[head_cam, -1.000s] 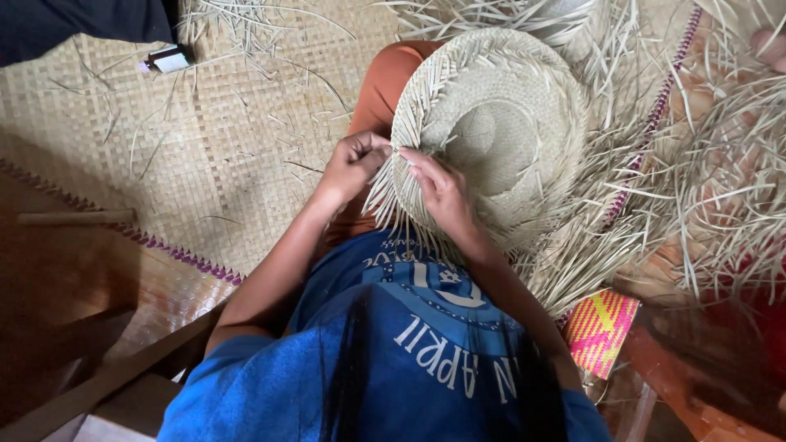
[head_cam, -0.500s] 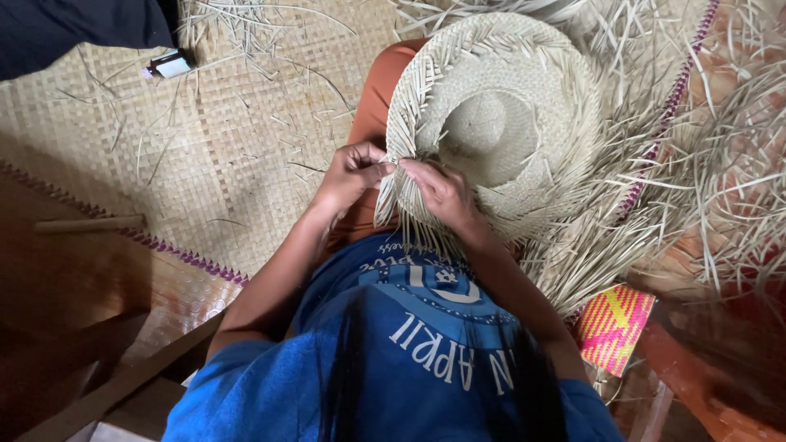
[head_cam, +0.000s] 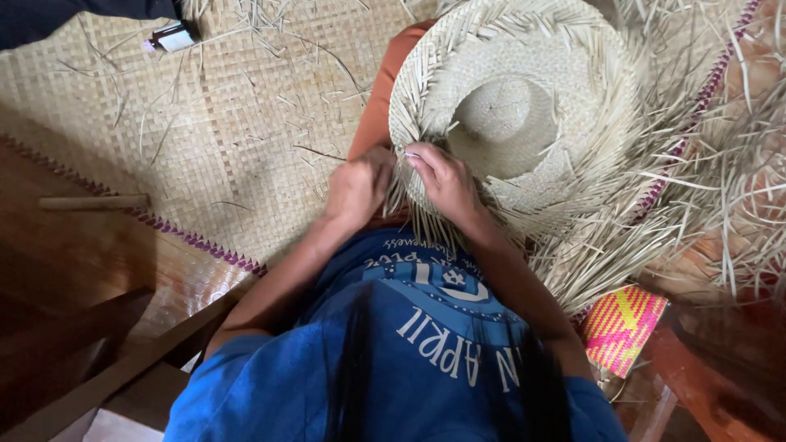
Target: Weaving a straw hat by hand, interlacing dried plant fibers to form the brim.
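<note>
We hold the straw hat [head_cam: 524, 123] in our lap, its crown pointing away. Both hands meet at the near brim: left hand [head_cam: 358, 187] and right hand [head_cam: 446, 182] fingers pinching loose strands there.

Pale, unfinished woven straw hat [head_cam: 524, 115], crown up, brim edge fringed with loose strands.

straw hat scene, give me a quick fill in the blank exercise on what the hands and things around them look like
1. Both hands, left hand and right hand, grip the loose strands at the ____ of the straw hat.
2. The hat lies over a woven ____ on the floor.
3. The person's shirt is ____.
4. The small woven piece by the right elbow is pink and ____.

Missing words: brim; mat; blue; yellow
</note>
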